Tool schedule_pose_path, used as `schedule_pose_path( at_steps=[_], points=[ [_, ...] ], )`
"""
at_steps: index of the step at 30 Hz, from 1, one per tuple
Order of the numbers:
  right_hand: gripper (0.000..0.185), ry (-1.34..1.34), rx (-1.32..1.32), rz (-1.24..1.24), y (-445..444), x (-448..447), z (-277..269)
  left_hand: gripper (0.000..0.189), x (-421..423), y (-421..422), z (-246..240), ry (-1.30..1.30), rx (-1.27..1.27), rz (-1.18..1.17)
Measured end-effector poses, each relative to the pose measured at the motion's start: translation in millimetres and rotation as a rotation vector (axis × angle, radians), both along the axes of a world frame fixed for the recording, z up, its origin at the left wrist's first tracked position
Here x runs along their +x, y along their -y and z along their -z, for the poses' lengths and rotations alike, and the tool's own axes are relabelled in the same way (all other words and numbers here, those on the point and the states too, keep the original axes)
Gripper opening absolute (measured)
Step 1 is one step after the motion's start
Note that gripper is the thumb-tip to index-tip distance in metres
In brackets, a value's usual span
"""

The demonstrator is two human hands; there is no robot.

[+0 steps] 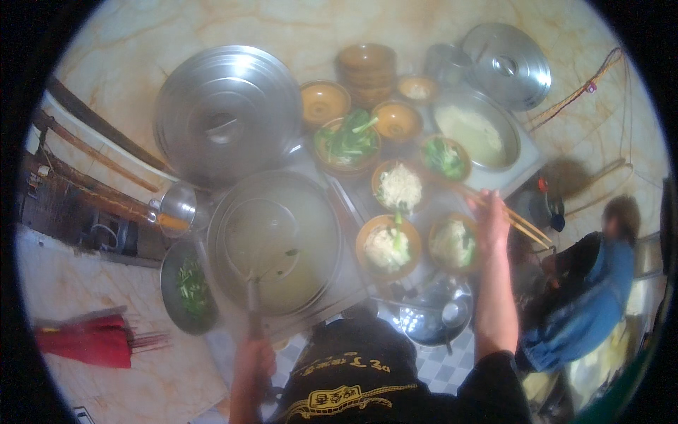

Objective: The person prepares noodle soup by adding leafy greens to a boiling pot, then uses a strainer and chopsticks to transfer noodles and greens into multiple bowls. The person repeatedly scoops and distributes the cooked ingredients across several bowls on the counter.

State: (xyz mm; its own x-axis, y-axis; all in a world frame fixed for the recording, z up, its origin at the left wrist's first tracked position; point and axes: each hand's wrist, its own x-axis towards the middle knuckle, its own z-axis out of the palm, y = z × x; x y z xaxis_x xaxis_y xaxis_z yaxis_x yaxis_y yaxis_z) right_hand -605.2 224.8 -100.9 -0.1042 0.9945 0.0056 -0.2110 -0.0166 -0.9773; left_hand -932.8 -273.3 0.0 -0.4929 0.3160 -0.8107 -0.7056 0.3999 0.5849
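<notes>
My left hand (257,360) grips the handle of a strainer (254,297), whose round head is in the cloudy liquid of a large metal pot (333,254). A few green bits float there. My right hand (490,212) is closed around long wooden chopsticks (522,225); their tips reach left towards the bowls, blurred by motion and steam. Near it stand brown bowls of pale noodles and greens: one bowl (453,244) beside my wrist, another noodle bowl (386,249) further left, a third (400,185) behind. A bowl of greens (446,158) lies beyond the hand.
Behind are a large metal lid (228,132), stacked brown bowls (366,69), a bowl heaped with leafy greens (348,140) and a wide pan of pale liquid (476,132). A bowl of chopped greens (193,286) and a metal ladle (178,206) are at left. Another person (588,302) is at right.
</notes>
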Motion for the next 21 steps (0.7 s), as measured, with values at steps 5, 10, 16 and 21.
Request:
schedule_pose_path(
  at_steps=[5,10,16,21],
  points=[
    [0.032,0.195,-0.091,0.018,29.8,-6.5,-26.0,0.011,1.9,-0.8,4.6,-0.023,0.018,0.009],
    [0.036,0.388,-0.032,0.137,66.4,30.7,-49.8,0.011,-1.6,3.8,15.8,-0.003,-0.013,0.026],
    [0.035,-0.040,-0.321,0.004,73.4,57.0,-22.5,0.014,0.7,9.2,22.1,0.006,-0.017,-0.030],
    [0.029,-0.187,-0.546,0.044,47.1,25.3,25.1,0.016,3.3,4.3,21.2,0.006,0.032,0.011]
  ],
)
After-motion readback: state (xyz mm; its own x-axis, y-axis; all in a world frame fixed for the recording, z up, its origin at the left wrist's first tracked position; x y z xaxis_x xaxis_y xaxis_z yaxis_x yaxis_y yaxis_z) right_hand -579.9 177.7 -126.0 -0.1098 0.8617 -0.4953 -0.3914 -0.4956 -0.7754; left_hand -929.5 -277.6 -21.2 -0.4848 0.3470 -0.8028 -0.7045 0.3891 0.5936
